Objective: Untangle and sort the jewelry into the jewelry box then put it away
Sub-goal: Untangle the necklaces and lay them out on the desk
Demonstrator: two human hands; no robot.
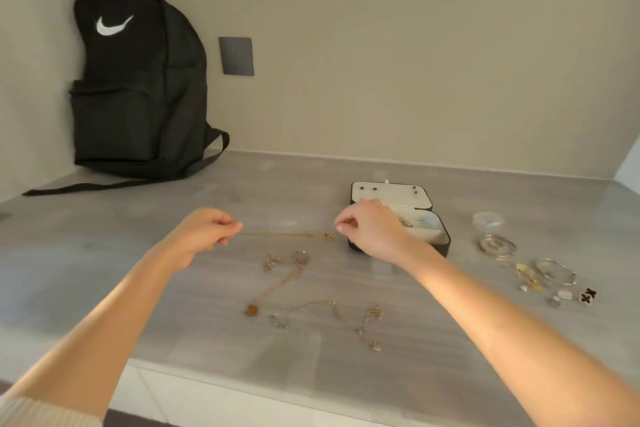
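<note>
Gold chain necklace (287,235) taut over the counter (138,253) beside the jewelry box (445,241), fingers (232,227) of our left hand (207,236) and right hand (370,229) pinching its ends — light, limp, kink-prone, we judge — ends are the hold.

Reaches forward with both bare forearms, well apart at the elbows. Pinches one end of a chain (284,235) between thumb and forefinger of the left hand (204,236), other fingers curled. Pinches the far end in the right hand (370,229), knuckles up, fingers curled.
</note>
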